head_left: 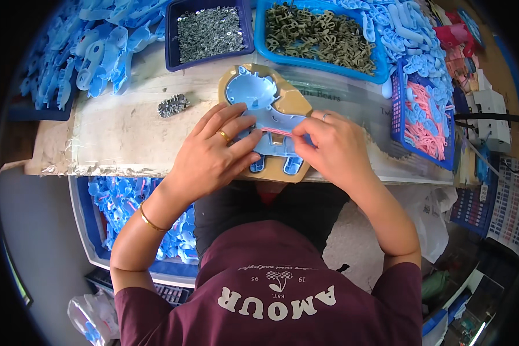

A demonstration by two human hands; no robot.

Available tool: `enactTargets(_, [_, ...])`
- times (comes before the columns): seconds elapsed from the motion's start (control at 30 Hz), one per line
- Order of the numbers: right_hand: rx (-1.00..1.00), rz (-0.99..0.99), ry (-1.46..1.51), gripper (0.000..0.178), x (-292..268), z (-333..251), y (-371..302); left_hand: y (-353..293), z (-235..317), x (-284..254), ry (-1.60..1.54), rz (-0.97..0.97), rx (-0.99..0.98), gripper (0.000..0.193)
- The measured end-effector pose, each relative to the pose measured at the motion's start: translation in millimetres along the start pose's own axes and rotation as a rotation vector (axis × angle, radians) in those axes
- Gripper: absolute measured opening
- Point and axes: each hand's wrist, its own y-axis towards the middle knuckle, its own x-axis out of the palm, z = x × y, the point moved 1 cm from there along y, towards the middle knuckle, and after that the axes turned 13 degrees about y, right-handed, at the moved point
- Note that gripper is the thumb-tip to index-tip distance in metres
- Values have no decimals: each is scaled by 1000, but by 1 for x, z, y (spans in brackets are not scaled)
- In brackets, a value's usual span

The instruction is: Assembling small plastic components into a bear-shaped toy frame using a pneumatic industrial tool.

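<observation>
A light blue plastic shell [254, 91] lies hollow side up in a tan holder [299, 101] at the table's front edge. It has a round part at the far end and two small foot-like parts at the near end. Across its middle runs a thin pink plastic strip [277, 132]. My left hand [216, 141] rests on the shell's left side with fingers stretched and apart, one fingertip close to the strip. With thumb and fingers closed together, my right hand [331, 144] pinches the strip's right end at the shell's right side.
Small metal parts fill a dark blue tray [170, 34], and bronze-coloured clips fill a light blue tray [328, 70]. A blue basket [398, 109] holds pink and blue pieces. Blue shells [106, 55] pile up at far left. A small metal heap [173, 105] lies left of the holder.
</observation>
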Motion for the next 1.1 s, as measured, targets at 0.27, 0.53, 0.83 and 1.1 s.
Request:
enactTargets(0.27, [-113, 18, 172, 39, -14, -34, 51, -1, -1, -2, -99, 121, -26, 34])
enactTargets(0.53, [40, -24, 677, 52, -55, -155, 199, 8, -77, -21, 256, 308, -372, 6])
enactTargets(0.83, [150, 48, 731, 59, -47, -133, 176, 78, -190, 78, 75, 134, -258, 31])
enactTargets(1.1, [-146, 130, 630, 53, -43, -68, 154, 95, -149, 21, 254, -197, -464, 21])
